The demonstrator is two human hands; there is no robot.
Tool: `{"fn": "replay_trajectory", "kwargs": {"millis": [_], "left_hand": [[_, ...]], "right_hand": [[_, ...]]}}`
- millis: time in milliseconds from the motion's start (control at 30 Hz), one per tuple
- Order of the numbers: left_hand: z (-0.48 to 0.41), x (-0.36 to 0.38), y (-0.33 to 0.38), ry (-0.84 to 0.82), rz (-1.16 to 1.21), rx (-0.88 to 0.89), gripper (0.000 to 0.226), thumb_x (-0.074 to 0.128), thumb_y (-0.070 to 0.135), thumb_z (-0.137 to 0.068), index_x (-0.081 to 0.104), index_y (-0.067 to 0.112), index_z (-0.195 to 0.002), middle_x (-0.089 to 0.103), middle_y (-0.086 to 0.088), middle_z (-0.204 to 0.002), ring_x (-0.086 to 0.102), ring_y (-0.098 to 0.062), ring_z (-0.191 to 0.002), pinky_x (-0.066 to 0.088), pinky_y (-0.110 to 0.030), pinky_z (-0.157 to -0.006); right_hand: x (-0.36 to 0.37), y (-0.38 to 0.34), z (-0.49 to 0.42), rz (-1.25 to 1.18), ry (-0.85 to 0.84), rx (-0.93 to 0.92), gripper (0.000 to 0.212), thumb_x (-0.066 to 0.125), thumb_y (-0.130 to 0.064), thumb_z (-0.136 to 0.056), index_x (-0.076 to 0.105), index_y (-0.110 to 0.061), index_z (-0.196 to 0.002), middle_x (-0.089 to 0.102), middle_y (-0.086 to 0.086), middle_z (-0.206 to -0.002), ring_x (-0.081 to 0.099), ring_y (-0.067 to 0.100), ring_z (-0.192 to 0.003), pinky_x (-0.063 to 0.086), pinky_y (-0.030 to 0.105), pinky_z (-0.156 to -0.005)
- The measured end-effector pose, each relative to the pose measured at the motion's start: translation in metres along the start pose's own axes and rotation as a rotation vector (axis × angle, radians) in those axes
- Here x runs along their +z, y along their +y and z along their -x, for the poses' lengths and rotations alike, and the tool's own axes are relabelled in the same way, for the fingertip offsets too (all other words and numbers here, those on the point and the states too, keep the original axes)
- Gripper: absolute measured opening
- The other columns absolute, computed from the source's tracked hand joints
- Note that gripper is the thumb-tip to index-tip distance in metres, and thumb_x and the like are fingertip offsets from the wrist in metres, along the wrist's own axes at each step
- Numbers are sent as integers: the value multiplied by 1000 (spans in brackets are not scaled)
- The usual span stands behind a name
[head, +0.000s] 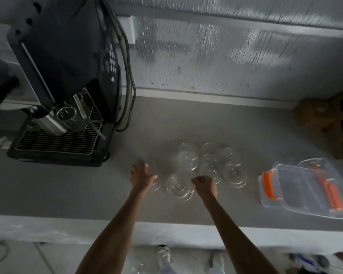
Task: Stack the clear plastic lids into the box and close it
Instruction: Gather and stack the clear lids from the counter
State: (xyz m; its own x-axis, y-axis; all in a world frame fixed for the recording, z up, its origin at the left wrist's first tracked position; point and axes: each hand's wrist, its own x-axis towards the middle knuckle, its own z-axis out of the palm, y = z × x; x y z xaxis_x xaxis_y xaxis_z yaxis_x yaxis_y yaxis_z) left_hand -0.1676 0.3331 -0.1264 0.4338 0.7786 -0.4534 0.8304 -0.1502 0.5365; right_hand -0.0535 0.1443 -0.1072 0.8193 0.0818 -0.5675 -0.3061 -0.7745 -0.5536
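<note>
Several clear plastic dome lids [188, 157] lie spread on the grey counter [67, 190]. My left hand [142, 176] rests with fingers apart on a lid at the left end of the group, though a grip cannot be made out. My right hand [205, 184] has its fingers curled at the edge of the nearest lid [179, 186]. The clear plastic box [303, 186] with orange latches sits open at the right, its lid [323, 169] lying partly under it.
A black espresso machine [67, 76] with a drip tray stands at the back left. A wall runs along the back. Brown items [315, 113] sit at the far right corner. The counter's front edge [48, 230] is white, with the floor below.
</note>
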Motion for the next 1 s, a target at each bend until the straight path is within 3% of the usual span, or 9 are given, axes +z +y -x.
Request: {"fn": "replay_trajectory", "kwargs": {"millis": [133, 300, 467, 533, 600, 700, 867, 933, 1000], "left_hand": [[0, -9, -4, 124, 242, -25, 29, 70, 14, -74, 64, 3, -100, 63, -24, -105, 59, -37, -98, 47, -38, -83], [35, 9, 21, 57, 480, 30, 32, 69, 24, -70, 71, 7, -97, 74, -13, -92, 69, -28, -86, 55, -41, -79], [51, 70, 19, -24, 291, 104, 33, 69, 20, -77, 67, 4, -106, 70, -16, -99, 64, -31, -96, 48, -38, -88], [55, 77, 18, 69, 152, 135, 32, 69, 17, -79, 66, 6, -109, 66, -18, -103, 56, -37, -103, 33, -38, -93], [63, 76, 23, 147, 33, 169, 30, 69, 20, -80, 66, 12, -108, 62, -17, -104, 51, -37, -103, 30, -39, -91], [74, 75, 28, 155, 30, 110, 41, 68, 24, -81, 59, 16, -120, 51, -17, -117, 44, -38, -108, 38, -44, -91], [70, 84, 27, 144, 58, 74, 61, 72, 22, -79, 49, 12, -135, 50, -25, -123, 48, -44, -110, 43, -46, -90], [67, 86, 26, 141, 42, 51, 69, 74, 23, -78, 45, 14, -139, 50, -26, -125, 49, -45, -110, 44, -46, -91], [64, 84, 27, 124, 26, 41, 69, 72, 26, -80, 42, 18, -142, 47, -25, -131, 45, -44, -115, 42, -45, -94]], "right_hand": [[4, 18, 11, 57, -20, -38, 15, 65, -28, -76, 73, -24, -88, 76, 2, -84, 70, 26, -85, 51, 29, -76], [18, 16, 16, 41, -1, -64, 12, 60, -26, -77, 69, -21, -83, 74, 0, -82, 67, 26, -81, 43, 28, -68], [23, 16, 10, -13, -60, -28, 11, 67, -30, -74, 68, -23, -83, 76, -2, -77, 71, 21, -75, 50, 28, -71], [24, 25, -4, -103, -138, -8, 4, 70, -20, -75, 66, -23, -74, 73, -1, -67, 70, 21, -61, 59, 41, -75], [21, 32, -20, -207, -251, 20, 22, 66, 0, -77, 63, -20, -69, 66, 5, -63, 62, 23, -52, 57, 56, -77], [14, 21, -33, -113, -292, -43, 25, 52, 7, -80, 62, -14, -72, 62, 10, -61, 59, 21, -45, 60, 46, -60], [-4, -55, -34, 441, 59, -573, 28, 56, -8, -83, 63, -16, -108, 64, 11, -112, 60, 33, -103, 50, 38, -78], [-7, -83, -48, 625, -8, -670, 53, 64, -16, -81, 48, -22, -131, 49, 9, -136, 45, 31, -125, 46, 41, -94], [-7, -101, -69, 912, -151, -679, 94, 74, -36, -74, 19, -32, -149, 19, 11, -157, 18, 36, -143, 26, 48, -113]]}}
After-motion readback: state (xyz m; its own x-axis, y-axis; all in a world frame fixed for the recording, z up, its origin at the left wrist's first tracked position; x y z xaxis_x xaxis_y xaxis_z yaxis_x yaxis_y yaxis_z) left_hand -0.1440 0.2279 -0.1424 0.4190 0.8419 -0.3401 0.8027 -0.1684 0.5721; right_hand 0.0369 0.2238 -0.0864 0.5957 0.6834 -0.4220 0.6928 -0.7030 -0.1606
